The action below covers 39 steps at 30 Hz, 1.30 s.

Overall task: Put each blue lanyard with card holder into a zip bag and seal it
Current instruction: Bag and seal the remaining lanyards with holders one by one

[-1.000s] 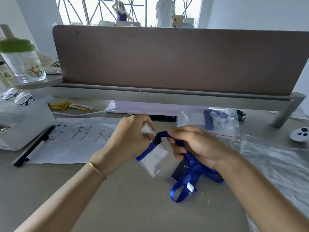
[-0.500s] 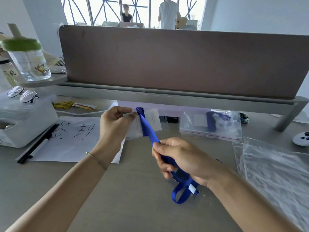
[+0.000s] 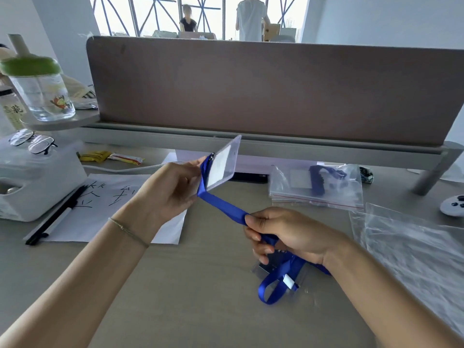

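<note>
The clear card holder [image 3: 222, 164] is held up off the desk [image 3: 175, 285] by the left hand [image 3: 165, 194], pinched at its clip end between thumb and fingers, tilted, in front of the brown divider panel [image 3: 276, 91]. The blue lanyard [image 3: 223, 207] is stretched from the card holder down to the right hand [image 3: 288, 234], where the strap is gripped by curled fingers. Below the right hand the rest of the strap is seen looped on the desk, over a flat clear item that cannot be made out. A sealed zip bag [image 3: 316, 187] with a blue lanyard inside is lying on the desk, right of the card holder and near the divider panel. A heap of empty clear bags [image 3: 414, 247] is placed right of the right hand. Left of the card holder, a sheet of paper [image 3: 100, 207] with black handwriting and a black pen [image 3: 55, 217] are seen.
</note>
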Available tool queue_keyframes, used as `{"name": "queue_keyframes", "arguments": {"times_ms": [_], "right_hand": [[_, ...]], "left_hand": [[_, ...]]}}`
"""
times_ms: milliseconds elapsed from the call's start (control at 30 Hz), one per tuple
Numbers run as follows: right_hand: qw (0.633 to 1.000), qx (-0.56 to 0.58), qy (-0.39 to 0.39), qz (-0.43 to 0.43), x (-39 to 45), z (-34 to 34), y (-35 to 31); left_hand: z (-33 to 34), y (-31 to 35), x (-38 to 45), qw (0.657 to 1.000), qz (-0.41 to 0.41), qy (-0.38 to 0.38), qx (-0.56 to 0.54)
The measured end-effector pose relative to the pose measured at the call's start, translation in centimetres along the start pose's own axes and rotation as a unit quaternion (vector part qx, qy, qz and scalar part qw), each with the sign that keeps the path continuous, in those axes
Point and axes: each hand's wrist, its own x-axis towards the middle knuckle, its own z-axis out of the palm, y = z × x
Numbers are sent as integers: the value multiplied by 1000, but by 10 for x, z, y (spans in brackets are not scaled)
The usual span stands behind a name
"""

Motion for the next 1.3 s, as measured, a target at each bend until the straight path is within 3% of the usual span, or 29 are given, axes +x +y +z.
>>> {"name": "queue_keyframes", "arguments": {"times_ms": [133,267,367,567,700,833,967,1167,1300], "right_hand": [[1000,11,12,13,-2,-14,6],[997,-19,68,12,-2,-17,4],[987,-88,132,9,-2,-15,-3],[938,-226,254,-65,1,1,-13],[910,-218,341,-88,5,10,-10],[939,-24,340,-44,9,17,-5],[945,97,313,-4,11,21,-3],[957,61,280,54,10,14,-2],[944,127,305,14,17,10,4]], "left_hand": [[3,1,-4,990,-40,-74,111],[8,-4,-7,934,-36,-115,337],[17,-6,-9,883,0,-92,461],[30,-24,-7,832,125,26,540],[38,-39,-5,838,222,148,475],[41,-55,-3,838,286,225,406],[47,-65,-6,843,316,245,360],[57,-65,-12,866,331,241,288],[58,-70,-8,892,302,222,252]]}}
